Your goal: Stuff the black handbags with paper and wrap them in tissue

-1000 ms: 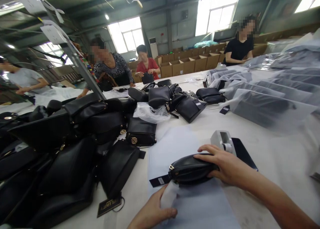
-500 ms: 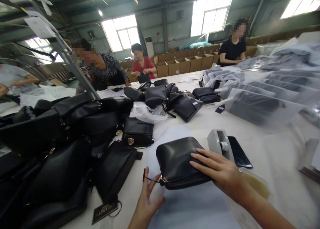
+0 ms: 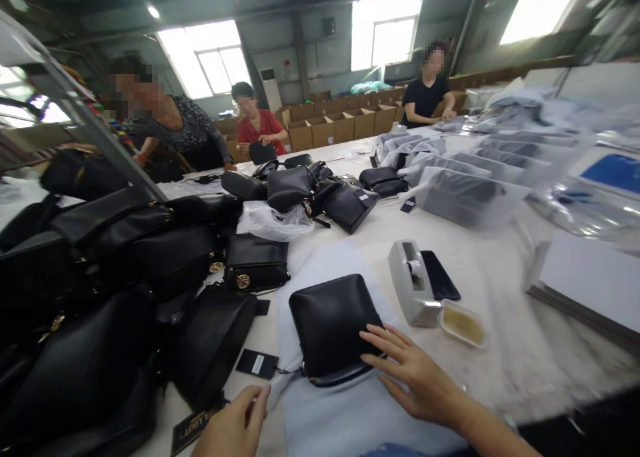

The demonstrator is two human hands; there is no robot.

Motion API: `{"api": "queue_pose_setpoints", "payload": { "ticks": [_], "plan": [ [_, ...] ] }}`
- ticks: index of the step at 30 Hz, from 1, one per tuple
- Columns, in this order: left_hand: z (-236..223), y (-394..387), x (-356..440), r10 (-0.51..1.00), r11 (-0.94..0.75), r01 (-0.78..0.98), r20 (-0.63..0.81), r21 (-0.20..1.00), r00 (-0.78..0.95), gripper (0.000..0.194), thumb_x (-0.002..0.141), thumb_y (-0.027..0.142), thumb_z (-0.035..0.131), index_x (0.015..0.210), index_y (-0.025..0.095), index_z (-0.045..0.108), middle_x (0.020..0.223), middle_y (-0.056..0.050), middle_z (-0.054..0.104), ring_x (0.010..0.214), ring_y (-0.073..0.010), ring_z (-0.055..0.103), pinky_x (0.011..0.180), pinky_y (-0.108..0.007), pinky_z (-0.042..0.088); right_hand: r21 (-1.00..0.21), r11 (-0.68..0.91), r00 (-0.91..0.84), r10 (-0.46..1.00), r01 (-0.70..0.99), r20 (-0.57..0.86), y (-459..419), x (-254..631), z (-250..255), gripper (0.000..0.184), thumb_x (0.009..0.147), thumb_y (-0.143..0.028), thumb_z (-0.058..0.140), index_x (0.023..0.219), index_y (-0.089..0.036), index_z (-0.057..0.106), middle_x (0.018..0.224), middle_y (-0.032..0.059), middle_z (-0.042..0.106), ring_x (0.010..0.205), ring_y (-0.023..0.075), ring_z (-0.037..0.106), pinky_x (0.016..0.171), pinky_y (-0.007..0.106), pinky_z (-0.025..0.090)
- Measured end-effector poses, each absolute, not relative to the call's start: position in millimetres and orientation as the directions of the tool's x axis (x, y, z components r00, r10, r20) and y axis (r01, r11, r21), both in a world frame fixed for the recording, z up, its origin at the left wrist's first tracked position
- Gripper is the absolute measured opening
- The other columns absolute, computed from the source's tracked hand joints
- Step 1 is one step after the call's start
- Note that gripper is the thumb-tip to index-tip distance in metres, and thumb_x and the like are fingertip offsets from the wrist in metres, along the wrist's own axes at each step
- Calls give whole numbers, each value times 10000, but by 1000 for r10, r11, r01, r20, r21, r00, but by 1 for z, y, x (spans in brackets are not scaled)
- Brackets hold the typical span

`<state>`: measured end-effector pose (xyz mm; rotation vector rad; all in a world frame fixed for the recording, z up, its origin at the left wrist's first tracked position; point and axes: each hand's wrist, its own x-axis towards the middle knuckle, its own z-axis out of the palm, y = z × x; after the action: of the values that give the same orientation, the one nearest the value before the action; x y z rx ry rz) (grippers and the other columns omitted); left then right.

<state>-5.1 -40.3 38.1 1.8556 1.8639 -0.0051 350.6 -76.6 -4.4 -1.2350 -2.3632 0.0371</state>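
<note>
A black handbag (image 3: 335,327) lies flat on a pale bluish-white plastic sheet (image 3: 320,417) in front of me. The fingers of my right hand (image 3: 417,377) are spread, their tips resting on the bag's lower right side. My left hand (image 3: 237,420) is at the lower left, thumb and forefinger pinched together at what looks like the sheet's left edge. A black hang tag (image 3: 257,364) on a thin cord lies just above that hand, beside the bag's lower left corner. Partly behind my left hand, a larger black tag with gold lettering (image 3: 193,430) rests on the table.
Black handbags (image 3: 160,257) are heaped on the left, more at the table's middle. To the right are a tape dispenser (image 3: 413,284), a phone (image 3: 440,275), a small plastic tray (image 3: 463,324) and a paper stack (image 3: 590,277). Wrapped bags (image 3: 465,190) stand farther back. Co-workers stand across the table.
The handbag has gone from tilted up to lying flat. My left hand has moved down and left from the bag's corner and closed. The tag now lies flat on the left.
</note>
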Motion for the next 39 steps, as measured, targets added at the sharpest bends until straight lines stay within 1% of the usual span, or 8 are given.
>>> {"api": "queue_pose_setpoints", "payload": {
  "ticks": [3, 6, 11, 15, 20, 24, 34, 39],
  "plan": [
    [45, -30, 37, 977, -178, 875, -27, 451, 213, 363, 930, 481, 445, 1162, 298, 656, 1119, -39, 733, 1011, -241, 695, 840, -321, 553, -230, 426, -265, 819, 875, 508, -89, 373, 10, 401, 895, -142, 555, 1282, -241, 597, 1375, 64, 568, 1334, 241, 449, 1131, 478, 366],
    [26, -21, 84, 859, -510, 732, 233, 452, 455, 482, 927, 444, 492, 1374, 266, 503, 1440, -79, 514, 1336, -277, 462, 1069, -451, 429, -217, 92, 56, 804, 972, 592, -105, 410, 1, 350, 921, -186, 546, 1264, -225, 602, 1372, 86, 564, 1359, 275, 408, 1114, 523, 364],
    [-1, -16, 117, 789, -614, 737, 222, 282, 573, 559, 909, 345, 556, 1442, 260, 411, 1555, -109, 333, 1445, -353, 236, 1079, -611, 347, -104, -265, 282, 833, 959, 476, -125, 465, -34, 314, 917, -413, 559, 1094, -187, 685, 1442, 151, 474, 1374, 410, 333, 1018, 668, 367],
    [-5, -19, 115, 804, -594, 769, 209, 236, 557, 580, 906, 267, 555, 1459, 267, 380, 1572, -98, 297, 1451, -337, 225, 1084, -591, 355, -115, -203, 234, 829, 972, 508, -116, 471, -27, 246, 921, -405, 551, 961, -227, 716, 1378, 105, 542, 1329, 387, 409, 1008, 658, 386],
    [-7, -22, 114, 819, -573, 777, 192, 259, 540, 668, 870, 170, 555, 1480, 308, 322, 1586, -61, 267, 1458, -320, 212, 1091, -595, 351, -334, 156, 114, 741, 930, 661, -54, 427, 27, 214, 937, -258, 552, 1115, -226, 667, 1277, 78, 618, 1215, 247, 550, 1059, 437, 441],
    [-9, -22, 115, 825, -566, 772, 199, 291, 529, 719, 842, 113, 535, 1489, 323, 301, 1587, -51, 258, 1448, -329, 242, 1086, -610, 357, -436, 287, -38, 867, 853, 497, 44, 385, 34, 163, 953, -287, 534, 976, -231, 686, 1106, 39, 695, 1042, 186, 642, 960, 339, 501],
    [-44, -12, 117, 857, -516, 792, 193, 325, 478, 868, 654, 22, 614, 1428, 367, 427, 1521, -55, 370, 1370, -414, 370, 1028, -669, 405, -291, 291, -244, 952, 912, 188, 213, 360, -44, 381, 821, -233, 665, 1190, -141, 643, 1433, 212, 472, 1348, 379, 395, 1058, 563, 356],
    [-55, -8, 114, 839, -544, 773, 229, 326, 494, 909, 680, 64, 665, 1455, 418, 349, 1493, -50, 411, 1348, -421, 397, 997, -662, 442, -277, 355, -304, 929, 893, 212, 217, 359, -58, 162, 859, -190, 600, 972, -173, 715, 1315, 143, 603, 1312, 313, 458, 1070, 492, 369]
  ]
}}
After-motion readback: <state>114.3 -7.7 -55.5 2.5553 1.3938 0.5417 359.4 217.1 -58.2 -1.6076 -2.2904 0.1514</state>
